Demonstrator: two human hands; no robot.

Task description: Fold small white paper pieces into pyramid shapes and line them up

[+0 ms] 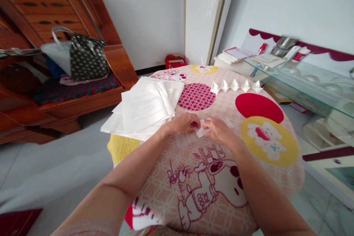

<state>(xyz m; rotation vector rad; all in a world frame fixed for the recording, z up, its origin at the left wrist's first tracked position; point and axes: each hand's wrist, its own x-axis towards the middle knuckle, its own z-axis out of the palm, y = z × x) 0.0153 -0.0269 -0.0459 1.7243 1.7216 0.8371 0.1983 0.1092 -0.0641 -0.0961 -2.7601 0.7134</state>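
Note:
Over the middle of the round table (pixel 171 147), a small folded piece of white paper (pixel 201 131) lies between my hands. My left hand (pixel 186 123) pinches its left side, the fingers curled in. On the right side, my right hand (pixel 217 129) grips the same paper with bent fingers and thumb. The paper's exact fold is partly hidden by my fingers. Beyond my hands, several small folded white paper shapes (pixel 235 85) stand in a row near the far right edge. To the left sits a loose stack of printed white sheets (pixel 146 112).
A patterned cloth with cartoon figures covers the table. At left is a wooden bench (pixel 116 62) with a dotted bag (pixel 87 57). Along the right stands a glass-shelved cabinet (pixel 309 77) holding papers and cups. A white floor-standing unit (pixel 203 18) is in the corner.

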